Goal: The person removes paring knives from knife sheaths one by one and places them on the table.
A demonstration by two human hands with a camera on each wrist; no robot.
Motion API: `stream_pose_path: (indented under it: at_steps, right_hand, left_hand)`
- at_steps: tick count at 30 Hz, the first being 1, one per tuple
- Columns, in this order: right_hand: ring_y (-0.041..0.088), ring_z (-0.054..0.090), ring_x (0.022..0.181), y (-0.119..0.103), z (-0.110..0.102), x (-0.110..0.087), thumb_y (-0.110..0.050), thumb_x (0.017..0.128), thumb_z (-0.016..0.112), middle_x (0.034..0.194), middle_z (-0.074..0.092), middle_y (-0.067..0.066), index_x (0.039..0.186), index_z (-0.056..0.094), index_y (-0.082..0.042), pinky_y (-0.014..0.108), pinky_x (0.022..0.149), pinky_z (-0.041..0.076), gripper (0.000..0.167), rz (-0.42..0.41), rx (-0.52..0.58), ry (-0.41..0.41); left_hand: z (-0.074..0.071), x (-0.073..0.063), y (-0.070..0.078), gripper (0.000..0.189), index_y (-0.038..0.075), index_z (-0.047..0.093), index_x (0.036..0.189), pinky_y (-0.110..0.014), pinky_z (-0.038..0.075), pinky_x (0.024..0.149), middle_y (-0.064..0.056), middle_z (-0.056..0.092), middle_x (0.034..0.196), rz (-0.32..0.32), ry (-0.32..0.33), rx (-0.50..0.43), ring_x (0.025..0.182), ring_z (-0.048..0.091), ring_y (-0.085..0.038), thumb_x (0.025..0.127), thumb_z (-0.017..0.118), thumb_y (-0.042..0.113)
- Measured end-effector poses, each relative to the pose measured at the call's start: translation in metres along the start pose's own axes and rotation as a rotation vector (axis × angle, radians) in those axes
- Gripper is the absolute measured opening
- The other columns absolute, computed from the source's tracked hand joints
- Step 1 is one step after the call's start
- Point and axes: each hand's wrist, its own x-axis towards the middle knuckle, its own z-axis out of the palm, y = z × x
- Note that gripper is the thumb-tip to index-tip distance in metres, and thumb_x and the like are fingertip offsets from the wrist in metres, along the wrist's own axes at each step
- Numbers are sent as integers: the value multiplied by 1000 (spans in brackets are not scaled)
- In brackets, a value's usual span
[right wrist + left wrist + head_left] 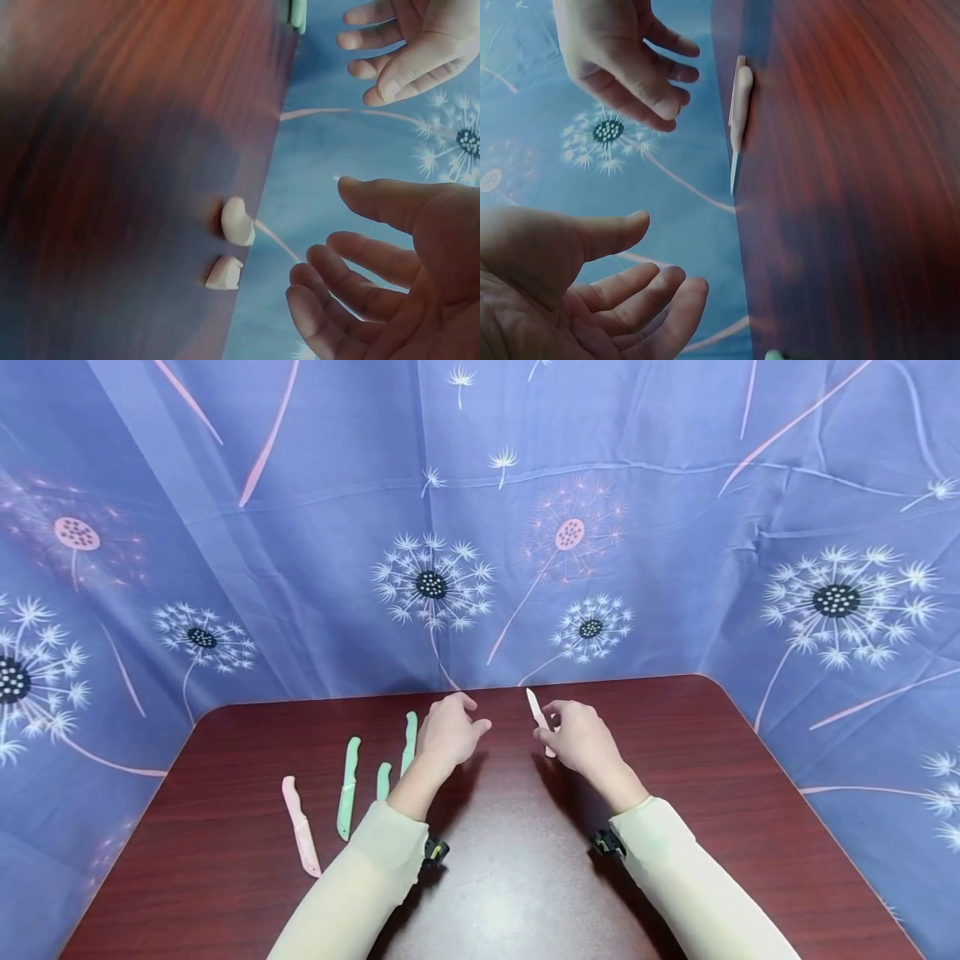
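Observation:
A small knife with a pink handle and pale bare blade [542, 725] lies near the table's far edge, its blade toward the curtain. My right hand [583, 739] hovers beside it, fingers loosely bent and holding nothing. In the right wrist view, the end of the knife's handle [237, 221] shows next to a separate pale pink piece [224, 274], with the right hand [382, 262] apart from both. My left hand [450, 731] is raised with relaxed, spread fingers and nothing in them. Just left of it lies a green knife [409, 737], partly covered by that arm.
On the left of the dark red wooden table [517, 843] lie another green knife [348, 787], a green handle [383, 779] partly hidden by the left arm, and a pink knife [301, 827]. A blue dandelion-print curtain [337, 527] hangs behind the table and along its sides.

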Motion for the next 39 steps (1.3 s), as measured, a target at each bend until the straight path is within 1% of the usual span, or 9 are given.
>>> stream_pose_path:
  at_steps: [5, 12, 16, 20, 23, 27, 31, 36, 39]
  right_hand:
    - [24, 71, 87, -6, 5, -5, -24, 93, 80, 97, 74, 7, 128, 73, -4, 48, 81, 57, 41, -46, -42, 4]
    - [34, 73, 109, -18, 17, -15, -24, 94, 82, 117, 75, 18, 129, 73, -5, 54, 88, 58, 41, -94, -74, -4]
    - [31, 74, 107, -25, 21, -20, -23, 92, 84, 113, 77, 13, 126, 74, -5, 53, 89, 58, 40, -117, -69, -7]
    - [25, 75, 100, -31, 26, -25, -22, 92, 84, 110, 77, 11, 125, 74, -6, 50, 87, 59, 39, -125, -63, -19]
    - [24, 74, 100, -34, 29, -28, -21, 91, 85, 108, 76, 11, 124, 75, -6, 49, 96, 56, 38, -149, -82, -17]
    - [23, 73, 100, -37, 34, -32, -22, 92, 85, 109, 74, 11, 124, 75, -6, 46, 98, 55, 38, -174, -100, -24]
    - [21, 72, 96, -41, 38, -37, -24, 92, 85, 111, 73, 9, 124, 75, -8, 44, 88, 58, 37, -172, -94, -39]
    - [22, 74, 100, -45, 41, -40, -22, 91, 84, 110, 74, 11, 123, 75, -6, 42, 91, 58, 36, -182, -48, -68]
    - [25, 74, 104, -47, 43, -40, -20, 92, 84, 110, 74, 11, 123, 74, -4, 42, 94, 57, 37, -182, -31, -91]
  left_hand:
    - [-10, -3, -14, 39, 11, 72, 128, -46, 58, 85, -5, 76, 99, -15, 9, 9, 99, 73, -24, 95, 82, 29]
    - [-20, -5, -32, 43, 11, 70, 132, -51, 58, 90, -11, 75, 113, -68, 3, 70, 108, 72, -36, 96, 81, 30]
    - [-21, -6, -41, 43, 9, 70, 133, -51, 58, 91, -15, 73, 125, -98, -3, 86, 112, 71, -36, 95, 81, 27]
    - [-21, -5, -48, 43, 6, 69, 133, -51, 58, 90, -16, 73, 124, -111, -14, 105, 112, 70, -36, 95, 81, 24]
    - [-20, -5, -51, 43, 4, 69, 131, -52, 58, 90, -17, 72, 124, -115, -24, 126, 113, 70, -37, 94, 82, 21]
    - [-17, -2, -53, 43, 2, 70, 131, -53, 58, 92, -18, 72, 125, -124, -37, 147, 114, 70, -39, 93, 83, 19]
    - [-13, 1, -55, 36, 1, 72, 123, -52, 59, 89, -17, 70, 118, -121, -62, 194, 109, 71, -40, 92, 83, 17]
    - [-8, 5, -55, 21, 1, 74, 102, -49, 61, 82, -17, 68, 107, -118, -76, 252, 99, 73, -39, 90, 84, 15]
    - [-6, 6, -53, 18, 1, 74, 99, -48, 61, 78, -17, 68, 108, -125, -80, 263, 96, 72, -38, 88, 84, 12]
